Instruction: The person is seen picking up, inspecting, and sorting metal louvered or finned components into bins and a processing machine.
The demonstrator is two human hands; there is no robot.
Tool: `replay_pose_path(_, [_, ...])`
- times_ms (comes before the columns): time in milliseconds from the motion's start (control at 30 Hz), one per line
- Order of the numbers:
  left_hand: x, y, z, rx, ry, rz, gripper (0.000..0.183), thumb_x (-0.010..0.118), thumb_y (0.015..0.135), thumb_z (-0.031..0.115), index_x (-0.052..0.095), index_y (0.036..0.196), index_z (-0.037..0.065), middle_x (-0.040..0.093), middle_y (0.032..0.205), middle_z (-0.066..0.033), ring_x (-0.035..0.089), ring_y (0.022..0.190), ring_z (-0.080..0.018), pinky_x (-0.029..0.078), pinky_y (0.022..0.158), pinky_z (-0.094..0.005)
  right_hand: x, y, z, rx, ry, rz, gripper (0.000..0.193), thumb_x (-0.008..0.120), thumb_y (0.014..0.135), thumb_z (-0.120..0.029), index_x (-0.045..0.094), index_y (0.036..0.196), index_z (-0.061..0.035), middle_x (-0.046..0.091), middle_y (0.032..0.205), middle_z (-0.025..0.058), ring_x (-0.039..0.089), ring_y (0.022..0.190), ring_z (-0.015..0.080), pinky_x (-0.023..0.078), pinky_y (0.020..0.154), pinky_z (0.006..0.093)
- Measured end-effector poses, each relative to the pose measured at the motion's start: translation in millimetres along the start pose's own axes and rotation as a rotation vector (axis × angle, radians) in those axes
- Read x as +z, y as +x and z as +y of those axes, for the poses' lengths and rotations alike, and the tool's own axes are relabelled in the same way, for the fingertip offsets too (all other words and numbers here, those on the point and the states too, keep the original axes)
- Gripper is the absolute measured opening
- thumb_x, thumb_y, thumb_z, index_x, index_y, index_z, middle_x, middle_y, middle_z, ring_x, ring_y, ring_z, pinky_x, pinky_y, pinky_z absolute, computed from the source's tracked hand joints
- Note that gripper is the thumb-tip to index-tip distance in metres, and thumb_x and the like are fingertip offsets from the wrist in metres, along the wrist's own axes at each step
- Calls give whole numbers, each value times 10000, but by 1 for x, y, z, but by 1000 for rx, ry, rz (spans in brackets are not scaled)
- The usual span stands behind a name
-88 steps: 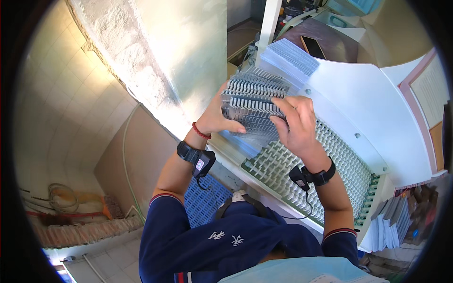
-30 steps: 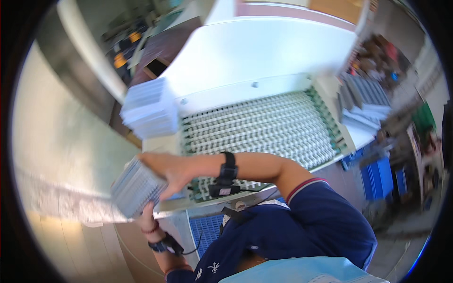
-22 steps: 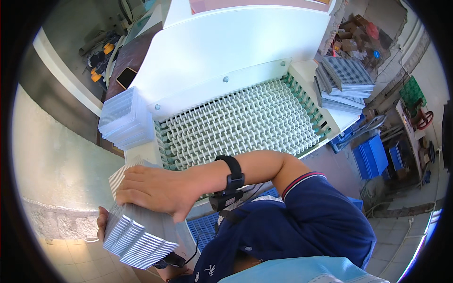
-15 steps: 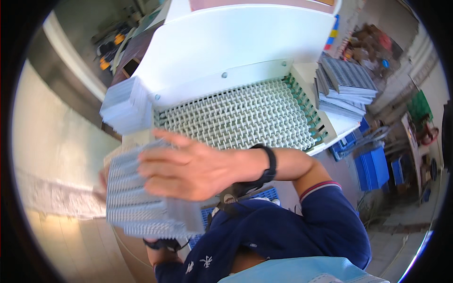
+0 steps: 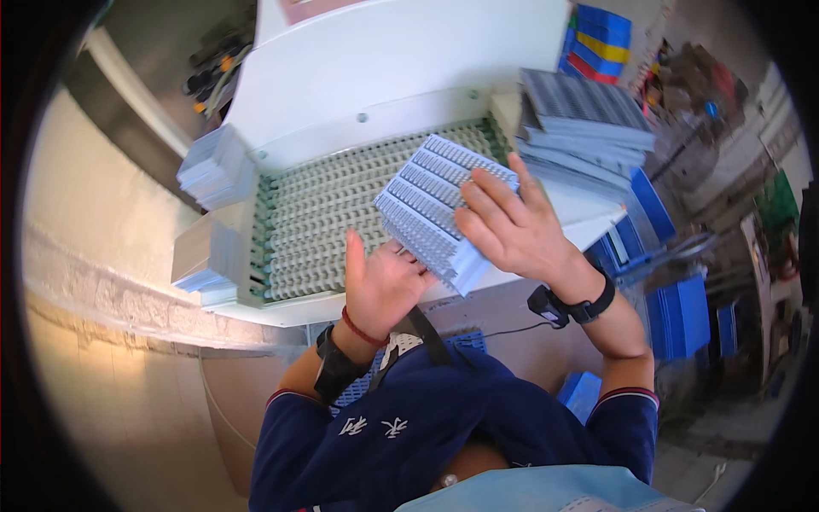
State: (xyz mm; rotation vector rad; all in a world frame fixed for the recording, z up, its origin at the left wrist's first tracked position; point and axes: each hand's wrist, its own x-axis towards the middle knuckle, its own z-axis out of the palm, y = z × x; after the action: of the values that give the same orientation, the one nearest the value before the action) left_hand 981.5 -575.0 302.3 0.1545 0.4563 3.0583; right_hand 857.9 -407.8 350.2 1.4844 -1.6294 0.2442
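A stack of thin, pale blue-grey panels (image 5: 431, 192) with rows of small slots hangs tilted over the front right of the roller bed (image 5: 328, 200). My left hand (image 5: 386, 277) is palm up at its near left edge, thumb raised, fingertips hidden underneath. My right hand (image 5: 516, 224) lies over its right side with the fingers stretched across the top. The stack is held between both hands, its lower sheets slightly fanned. The bed has rows of pale rollers in a white machine.
Similar panels are stacked on the ledge at right (image 5: 584, 119), far left (image 5: 213, 166) and near left (image 5: 205, 256). A white cover (image 5: 375, 64) rises behind the rollers. Blue, yellow and red bins (image 5: 601, 43) stand at the back right; more blue bins (image 5: 678, 316) are lower right.
The stack has moved from the left, beside the machine, to the right over the rollers. My left hand has come out from behind it. A panel pile now shows on the near left ledge.
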Motion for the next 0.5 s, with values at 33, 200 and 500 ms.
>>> replay_pose_path(33, [2,11,-10,-87,4,67,820,450,811,603,272,1317,-18,335,1344,-173,316,1248,-308,208,1042,-487,-4,-12,5,-19,-18,-44,209,525,771,-193,491,970,-135,541,1019,70,508,1034,220,322,944,588])
replay_pose_path(200, [3,53,-62,-228,19,266,619,483,840,508,365,1294,104,443,1276,-84,408,1187,-258,309,995,-470,-10,-68,17,-9,-37,-142,248,496,787,-201,473,1020,-121,525,1025,70,478,1056,218,336,928,579])
replay_pose_path(500, [-20,89,-67,-78,268,305,489,477,857,347,415,1265,85,506,1209,-108,482,1122,-274,355,975,-447,-8,-76,27,104,41,-181,382,496,769,-184,468,1142,-108,495,1129,92,431,1145,243,219,996,593])
